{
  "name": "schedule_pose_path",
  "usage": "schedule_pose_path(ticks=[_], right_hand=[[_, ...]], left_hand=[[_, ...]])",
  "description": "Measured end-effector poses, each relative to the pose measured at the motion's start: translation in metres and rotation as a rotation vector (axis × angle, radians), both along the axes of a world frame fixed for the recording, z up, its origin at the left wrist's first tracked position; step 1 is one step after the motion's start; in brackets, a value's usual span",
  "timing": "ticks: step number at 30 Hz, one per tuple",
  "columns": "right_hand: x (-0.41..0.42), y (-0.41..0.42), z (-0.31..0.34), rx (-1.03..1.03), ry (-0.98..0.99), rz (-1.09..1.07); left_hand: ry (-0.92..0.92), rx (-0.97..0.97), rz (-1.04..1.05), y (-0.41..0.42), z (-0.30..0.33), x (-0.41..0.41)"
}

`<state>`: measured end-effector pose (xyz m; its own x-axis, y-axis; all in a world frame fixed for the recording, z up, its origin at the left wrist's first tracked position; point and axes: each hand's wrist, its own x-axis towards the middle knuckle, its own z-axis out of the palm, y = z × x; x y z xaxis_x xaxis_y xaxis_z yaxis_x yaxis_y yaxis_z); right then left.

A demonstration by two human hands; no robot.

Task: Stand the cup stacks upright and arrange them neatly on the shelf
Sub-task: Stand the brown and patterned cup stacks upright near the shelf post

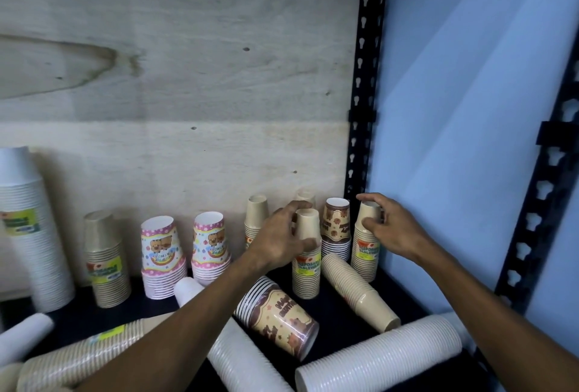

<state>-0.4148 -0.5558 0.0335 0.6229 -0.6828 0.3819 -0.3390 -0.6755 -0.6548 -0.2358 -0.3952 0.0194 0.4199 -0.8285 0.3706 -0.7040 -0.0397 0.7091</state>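
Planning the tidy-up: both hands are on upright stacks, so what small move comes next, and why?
Probably release both, then the right hand reaches down to stand up the tan cup stack lying tipped just below; the left hand is on a stack already upright.

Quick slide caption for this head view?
Both hands, left hand and right hand, steady upright kraft cup stacks while others lie toppled.

Behind the left hand (pixel 282 239), a tan paper cup stack with an orange label (pixel 255 222) is partly hidden, so its label cannot be read. Between the two hands, at the back, a blurred tan cup top (pixel 305 196) shows only its upper end. The left forearm covers the middle of a lying white plastic cup stack (pixel 238 357). Far left of the hands, a tall white cup stack (pixel 28 235) is cut by the picture's edge.
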Motion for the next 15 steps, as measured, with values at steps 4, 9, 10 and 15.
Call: schedule_pose_path(ticks=[4, 9, 10, 15], right_hand=[[0.001, 0.004, 0.001, -0.038, -0.013, -0.065], [-0.007, 0.019, -0.004, -0.29, -0.148, -0.241], [-0.009, 0.026, -0.005, -0.326, -0.169, -0.235], [-0.019, 0.059, -0.011, -0.108, 0.385, -0.091]], left_hand=[[-0.047, -0.01, 0.04, 0.0, -0.003, 0.002], [-0.095, 0.002, 0.063, 0.002, -0.004, 0.001], [-0.102, 0.009, 0.063, 0.002, -0.004, 0.0], [-0.141, 0.044, 0.077, 0.005, -0.001, -0.005]])
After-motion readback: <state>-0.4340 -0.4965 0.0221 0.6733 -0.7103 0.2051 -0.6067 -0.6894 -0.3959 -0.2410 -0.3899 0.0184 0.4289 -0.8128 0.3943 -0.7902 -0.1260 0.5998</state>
